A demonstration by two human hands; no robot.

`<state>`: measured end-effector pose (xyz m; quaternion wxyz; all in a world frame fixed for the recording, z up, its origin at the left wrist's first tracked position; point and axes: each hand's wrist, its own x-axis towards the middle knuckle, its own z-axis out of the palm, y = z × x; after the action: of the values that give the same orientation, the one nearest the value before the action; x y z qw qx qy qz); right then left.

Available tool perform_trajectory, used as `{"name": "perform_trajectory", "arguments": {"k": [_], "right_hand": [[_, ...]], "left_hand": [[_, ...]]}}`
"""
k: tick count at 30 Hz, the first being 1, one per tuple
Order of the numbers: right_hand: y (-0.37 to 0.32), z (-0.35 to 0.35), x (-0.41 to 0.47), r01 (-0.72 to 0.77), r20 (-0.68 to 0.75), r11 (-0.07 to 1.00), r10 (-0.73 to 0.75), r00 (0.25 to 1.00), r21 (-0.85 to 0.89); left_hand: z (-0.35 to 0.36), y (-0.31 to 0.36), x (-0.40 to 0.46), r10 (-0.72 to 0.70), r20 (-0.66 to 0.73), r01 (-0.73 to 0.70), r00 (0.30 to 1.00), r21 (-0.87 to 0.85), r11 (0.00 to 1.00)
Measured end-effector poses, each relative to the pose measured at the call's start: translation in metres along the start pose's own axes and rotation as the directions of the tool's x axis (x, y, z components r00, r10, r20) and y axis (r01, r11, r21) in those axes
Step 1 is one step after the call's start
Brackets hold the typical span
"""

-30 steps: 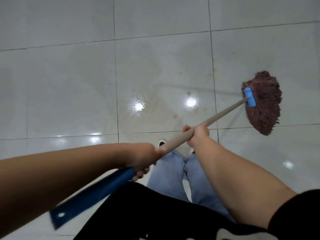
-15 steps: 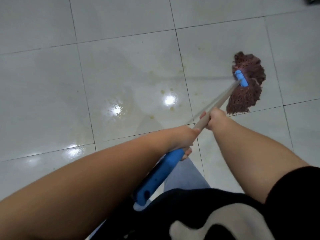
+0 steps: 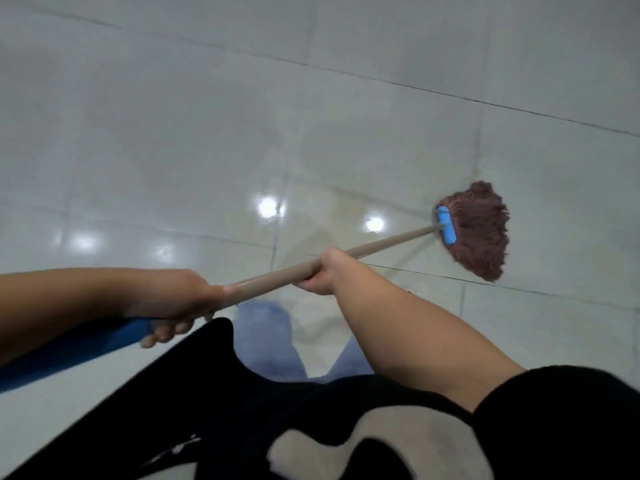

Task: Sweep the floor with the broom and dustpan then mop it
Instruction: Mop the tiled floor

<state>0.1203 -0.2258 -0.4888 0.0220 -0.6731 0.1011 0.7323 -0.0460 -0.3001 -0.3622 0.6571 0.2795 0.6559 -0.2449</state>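
I hold a mop with a beige shaft (image 3: 388,244) and a blue grip end (image 3: 69,348). Its maroon string head (image 3: 479,230), clamped by a light blue bracket (image 3: 446,224), lies on the glossy white tiled floor (image 3: 173,133) at the right. My left hand (image 3: 180,303) is shut around the shaft where the beige meets the blue grip. Further along the shaft, my right hand (image 3: 323,271) grips it too. No broom or dustpan is in view.
Wet sheen and light reflections (image 3: 270,206) show on the tiles ahead of me. My jeans-clad legs (image 3: 266,341) and black top (image 3: 311,427) fill the bottom of the view. Dark grout lines cross the floor.
The mop head has swung from ahead of me back out to the right, and the shaft now lies flatter across the view. Both hands keep their grip. The view has tilted.
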Motion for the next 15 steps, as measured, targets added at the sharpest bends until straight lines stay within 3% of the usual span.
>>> {"name": "perform_trajectory", "arguments": {"k": [3, 7, 15], "right_hand": [[0.059, 0.088, -0.008, -0.027, 0.096, 0.997, 0.034, 0.995, -0.070], [0.103, 0.156, -0.015, -0.065, 0.144, 0.996, 0.073, 0.987, -0.060], [0.077, 0.161, 0.007, 0.025, 0.118, 0.987, -0.044, 0.992, 0.159]], "left_hand": [[-0.032, -0.094, -0.031, -0.067, -0.068, 0.069, 0.995, 0.015, 0.998], [-0.065, -0.164, -0.055, -0.114, -0.072, 0.115, 0.991, 0.019, 0.993], [-0.093, -0.141, -0.027, -0.049, -0.019, 0.050, 0.999, 0.083, 0.995]]}}
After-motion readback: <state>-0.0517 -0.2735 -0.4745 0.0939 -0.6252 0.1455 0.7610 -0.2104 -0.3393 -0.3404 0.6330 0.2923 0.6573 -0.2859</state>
